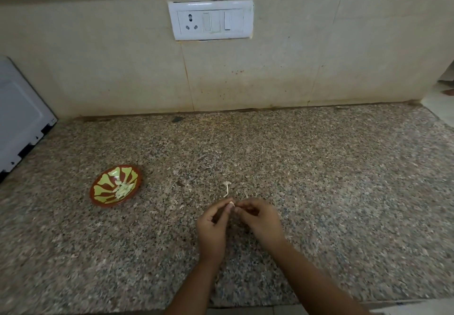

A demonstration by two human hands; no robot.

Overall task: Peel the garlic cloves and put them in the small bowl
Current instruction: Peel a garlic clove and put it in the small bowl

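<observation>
Little of the pale garlic clove shows: only a small tip peeks out where the fingertips of both hands meet, right of the small red-brown bowl with yellow-green petal shapes, just above the desk. The left hand and right hand both curl their fingers in and pinch that clove between them; the forearms are cut off by the lower edge. Inside the bowl lies a heap of peeled whitish cloves, blurred together. The speckled brown granite desk carries a thin curled strip of white skin right of the bowl. A flat white appliance panel, cut off, stands behind and left of the bowl.
</observation>
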